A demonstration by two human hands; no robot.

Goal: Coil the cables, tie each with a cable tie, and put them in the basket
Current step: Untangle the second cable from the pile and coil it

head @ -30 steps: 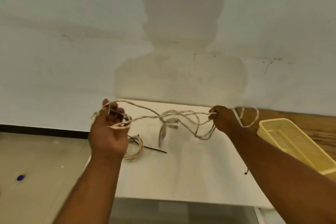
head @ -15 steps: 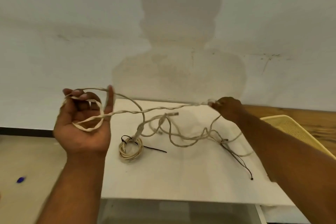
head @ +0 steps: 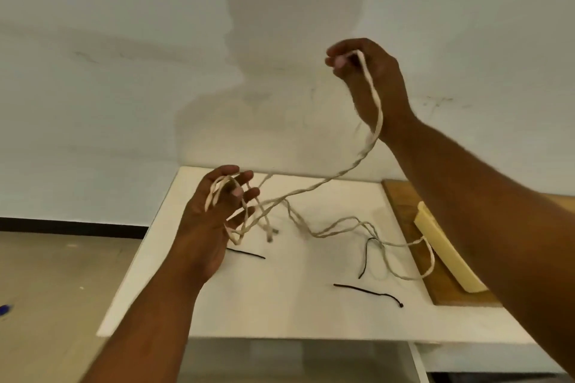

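A long cream cable [head: 312, 189] runs from my raised right hand [head: 370, 81], which pinches it high in front of the wall, down to my left hand [head: 214, 218]. My left hand holds several loops of it wound round the loosely curled fingers, above the left part of the white table [head: 280, 308]. The cable's slack lies tangled on the table and trails right toward the yellow basket [head: 435, 239], which my right arm mostly hides. Black cable ties lie on the table: one [head: 247, 254] beside my left hand, one [head: 367, 291] near the front, one [head: 366, 256] curved under the slack.
The basket stands on a wooden board [head: 404, 211] at the table's right. A pale wall with my shadow rises behind the table. A beige floor [head: 46, 289] with a small blue object [head: 4, 309] lies to the left.
My right hand has risen from table height to well above it, drawing the cable up. My left hand moved right and lower, now hiding the small coiled cable on the table.
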